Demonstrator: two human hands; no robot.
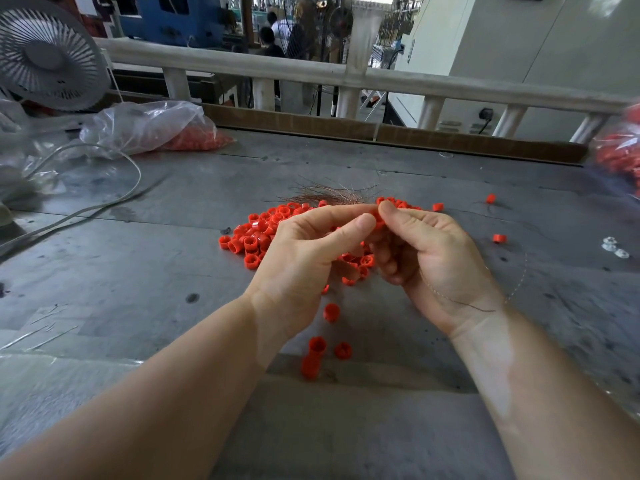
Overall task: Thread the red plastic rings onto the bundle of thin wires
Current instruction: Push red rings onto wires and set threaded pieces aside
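Both hands meet at the centre of the frame, fingertips together over the heap. The left hand (304, 251) has thumb and forefinger closed to a tight pinch, and the right hand (426, 258) curls in opposite, thumb pressed down on a small red plastic ring (379, 220) squeezed between them. The bundle of thin coppery wires (329, 194) fans out just above the fingertips; it seems to run into the pinch, though the fingers hide that (hard to say who holds it). Under the hands lies the pile of loose red plastic rings (256, 237) on the grey worktable (138, 271). Lower centre, a short stack of joined red rings (313, 358) lies alone. A clear plastic bag of red rings (156, 128) sits upper left.
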